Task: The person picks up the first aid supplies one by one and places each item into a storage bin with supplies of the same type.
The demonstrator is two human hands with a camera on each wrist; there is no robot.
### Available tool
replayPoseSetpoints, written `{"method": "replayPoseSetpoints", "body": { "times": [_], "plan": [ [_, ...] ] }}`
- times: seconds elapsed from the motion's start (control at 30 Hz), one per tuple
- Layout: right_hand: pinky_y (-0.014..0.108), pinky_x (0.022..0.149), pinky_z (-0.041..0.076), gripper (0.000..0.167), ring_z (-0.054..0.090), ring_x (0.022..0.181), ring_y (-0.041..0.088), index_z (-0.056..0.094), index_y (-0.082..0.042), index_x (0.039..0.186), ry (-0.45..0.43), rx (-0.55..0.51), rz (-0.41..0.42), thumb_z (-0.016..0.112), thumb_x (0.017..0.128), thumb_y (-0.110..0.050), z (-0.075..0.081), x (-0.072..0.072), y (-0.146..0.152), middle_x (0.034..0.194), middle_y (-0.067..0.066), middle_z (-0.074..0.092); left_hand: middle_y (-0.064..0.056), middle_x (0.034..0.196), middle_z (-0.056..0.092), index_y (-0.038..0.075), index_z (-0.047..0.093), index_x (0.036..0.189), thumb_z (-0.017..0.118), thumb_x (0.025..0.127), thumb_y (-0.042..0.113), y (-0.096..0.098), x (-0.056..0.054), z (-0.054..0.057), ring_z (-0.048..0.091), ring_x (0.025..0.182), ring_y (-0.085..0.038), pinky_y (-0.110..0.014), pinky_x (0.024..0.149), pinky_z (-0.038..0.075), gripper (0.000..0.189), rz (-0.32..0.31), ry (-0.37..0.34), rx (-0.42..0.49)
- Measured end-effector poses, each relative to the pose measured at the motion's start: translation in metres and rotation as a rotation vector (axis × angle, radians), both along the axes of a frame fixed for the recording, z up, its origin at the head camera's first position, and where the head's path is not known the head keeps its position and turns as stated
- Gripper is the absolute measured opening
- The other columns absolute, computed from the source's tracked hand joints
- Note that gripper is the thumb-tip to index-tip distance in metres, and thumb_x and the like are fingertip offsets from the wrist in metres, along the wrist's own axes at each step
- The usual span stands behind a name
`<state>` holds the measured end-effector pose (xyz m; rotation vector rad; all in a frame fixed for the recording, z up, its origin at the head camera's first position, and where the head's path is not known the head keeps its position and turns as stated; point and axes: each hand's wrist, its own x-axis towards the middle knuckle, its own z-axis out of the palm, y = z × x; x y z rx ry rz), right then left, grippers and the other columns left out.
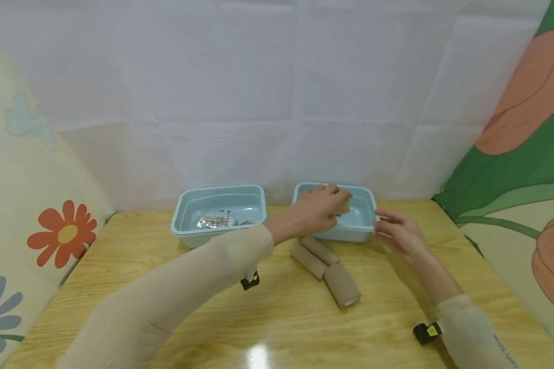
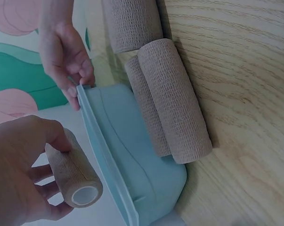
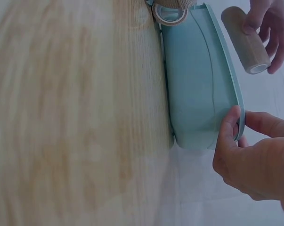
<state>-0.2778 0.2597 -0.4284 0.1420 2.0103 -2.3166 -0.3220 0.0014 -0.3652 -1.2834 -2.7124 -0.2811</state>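
White cloth [image 1: 221, 92] fills the back of the head view, with a floral panel [image 1: 66, 233] at the left edge and another, bearing large coral petals [image 1: 521, 97], at the right; a wood-grained desk [image 1: 212, 328] spreads across the lower half. Slightly right of centre in that view, the left hand [image 1: 316, 207] has its fingers curled round a tan roll [image 2: 73, 174], thumb on one side, and holds it above the opening of the right-hand blue bin [image 1: 346, 236]. From the left wrist, the roll appears at the lower left, its end with a pale ring facing the camera. To the right of that bin, the right hand [image 1: 399, 233] pinches the rim between thumb and fingers, which lie on either side of it. Three more tan rolls rest on the desk in front of the bin: two narrower rolls [image 1: 309, 260] side by side and touching, and a thicker roll [image 1: 341, 287] at their near ends. Left of centre stands a second blue bin [image 1: 198, 240], with a shiny packet [image 1: 216, 219] inside, its contents too small to make out. Small black devices [image 1: 427, 333] show at both sleeves.
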Motion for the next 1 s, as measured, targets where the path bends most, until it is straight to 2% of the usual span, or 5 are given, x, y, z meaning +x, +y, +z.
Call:
{"method": "replayPoseSetpoints", "body": {
  "times": [0.2, 0.37, 0.5, 0.67, 1.0],
  "plan": [
    [0.036, 0.096, 0.051, 0.058, 0.067, 0.096, 0.017, 0.035, 0.014, 0.149, 0.003, -0.011, -0.001, 0.062, 0.099, 0.004, -0.001, 0.0, -0.003, 0.128, 0.021, 0.055, -0.007, 0.145, 0.05, 0.022, 0.043, 0.154, 0.059, 0.1, 0.007, 0.003, -0.002, -0.004, 0.049, 0.128, -0.029, -0.052, 0.093, 0.048, 0.058, 0.006, -0.016, -0.074],
    [0.038, 0.098, 0.049, 0.057, 0.067, 0.095, 0.016, 0.036, 0.014, 0.149, 0.009, -0.005, -0.001, 0.062, 0.099, 0.004, -0.002, 0.0, -0.005, 0.129, 0.023, 0.053, -0.006, 0.145, 0.049, 0.024, 0.044, 0.153, 0.057, 0.1, 0.001, 0.002, -0.004, -0.009, 0.048, 0.13, -0.028, -0.051, 0.095, 0.046, 0.059, -0.006, 0.008, -0.102],
    [0.04, 0.1, 0.048, 0.057, 0.067, 0.094, 0.016, 0.037, 0.014, 0.148, 0.01, -0.004, -0.003, 0.063, 0.098, 0.004, -0.002, -0.001, -0.005, 0.13, 0.025, 0.051, -0.007, 0.145, 0.049, 0.023, 0.045, 0.152, 0.058, 0.1, -0.001, 0.001, -0.006, -0.011, 0.049, 0.129, -0.027, -0.05, 0.094, 0.048, 0.059, 0.008, 0.004, -0.084],
    [0.04, 0.1, 0.047, 0.057, 0.067, 0.093, 0.015, 0.036, 0.014, 0.148, 0.004, -0.013, 0.0, 0.062, 0.098, 0.005, -0.002, -0.002, -0.007, 0.131, 0.027, 0.049, -0.007, 0.142, 0.051, 0.021, 0.047, 0.15, 0.06, 0.101, 0.005, -0.004, -0.008, -0.013, 0.051, 0.127, -0.026, -0.05, 0.091, 0.05, 0.054, 0.008, 0.016, -0.039],
    [0.04, 0.101, 0.047, 0.057, 0.067, 0.093, 0.015, 0.035, 0.013, 0.15, 0.002, -0.011, 0.021, 0.06, 0.099, 0.006, -0.003, 0.0, -0.011, 0.126, 0.022, 0.048, -0.004, 0.131, 0.058, 0.018, 0.057, 0.139, 0.059, 0.101, 0.009, -0.027, -0.001, -0.022, 0.058, 0.112, -0.022, -0.041, 0.085, 0.051, 0.039, -0.082, 0.091, 0.042]
  ]
}}
